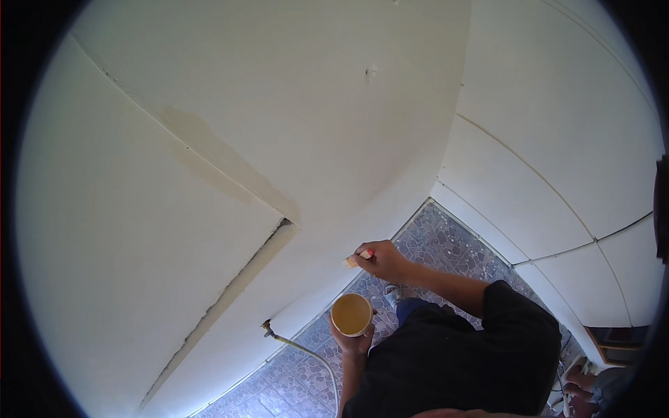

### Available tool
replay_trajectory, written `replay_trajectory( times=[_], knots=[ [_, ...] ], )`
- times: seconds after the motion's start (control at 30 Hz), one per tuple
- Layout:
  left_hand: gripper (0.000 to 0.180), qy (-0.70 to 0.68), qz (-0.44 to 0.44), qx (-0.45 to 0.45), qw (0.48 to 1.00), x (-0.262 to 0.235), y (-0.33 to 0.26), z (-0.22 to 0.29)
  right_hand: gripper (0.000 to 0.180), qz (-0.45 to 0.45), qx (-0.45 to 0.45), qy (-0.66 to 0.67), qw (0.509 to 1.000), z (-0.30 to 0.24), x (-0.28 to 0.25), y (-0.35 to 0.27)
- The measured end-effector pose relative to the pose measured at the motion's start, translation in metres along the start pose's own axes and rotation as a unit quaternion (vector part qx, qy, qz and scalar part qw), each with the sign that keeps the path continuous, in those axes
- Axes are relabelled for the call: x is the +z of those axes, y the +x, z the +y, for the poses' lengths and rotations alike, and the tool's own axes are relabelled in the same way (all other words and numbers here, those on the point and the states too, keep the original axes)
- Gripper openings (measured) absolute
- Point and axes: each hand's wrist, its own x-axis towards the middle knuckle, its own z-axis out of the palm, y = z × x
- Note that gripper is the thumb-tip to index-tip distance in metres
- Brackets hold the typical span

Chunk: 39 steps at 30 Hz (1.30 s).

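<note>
My left hand (354, 343) is wrapped round a round tub (352, 315) from below and the side. Inside it is a pale yellowish liquid, and its rim is whitish. Above and to the right, my right hand (380, 259) is closed on a paintbrush (350, 262). Its pale bristles point left toward the white wall (348, 139), and a red handle end shows behind the fingers. Whether the bristles touch the wall I cannot tell. Damp-looking darker patches (209, 150) lie along a seam in the wall. A dark, ragged crack (237, 282) runs down from the seam's lower end.
A wall tap (267, 325) with a pale hose (313, 353) sticks out low on the left. The floor (446, 244) has a stone-pattern covering with white specks. A panelled white wall (550, 174) meets the corner at right. Another person's feet (578, 390) show at lower right.
</note>
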Motion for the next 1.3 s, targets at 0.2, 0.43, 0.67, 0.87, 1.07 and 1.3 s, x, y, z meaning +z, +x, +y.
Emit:
replay_trajectory(
  times=[0.2, 0.43, 0.67, 0.87, 1.07, 1.3],
  knots=[
    [0.064, 0.013, -0.006, -0.031, 0.999, -0.002, -0.03, -0.018, 0.028, 0.018, -0.039, 0.028, 0.999, 0.002, 0.015, -0.046],
    [0.065, 0.057, 0.02, -0.037, 0.997, -0.005, -0.092, -0.046, 0.034, 0.118, 0.091, 0.114, 0.982, -0.007, 0.011, -0.139],
    [0.064, 0.044, 0.014, -0.031, 0.998, -0.02, -0.159, -0.098, 0.032, 0.239, 0.1, 0.226, 0.939, -0.036, -0.007, -0.22],
    [0.061, 0.022, 0.006, -0.056, 0.998, -0.022, -0.207, -0.141, 0.033, 0.308, 0.075, 0.318, 0.893, -0.06, -0.029, -0.283],
    [0.059, 0.035, -0.029, -0.058, 0.997, -0.021, -0.229, -0.176, 0.034, 0.312, 0.093, 0.329, 0.886, -0.086, -0.052, -0.318],
    [0.058, 0.022, -0.065, -0.039, 0.997, -0.004, -0.232, -0.201, 0.036, 0.274, 0.092, 0.371, 0.882, -0.111, -0.074, -0.314]
  ],
)
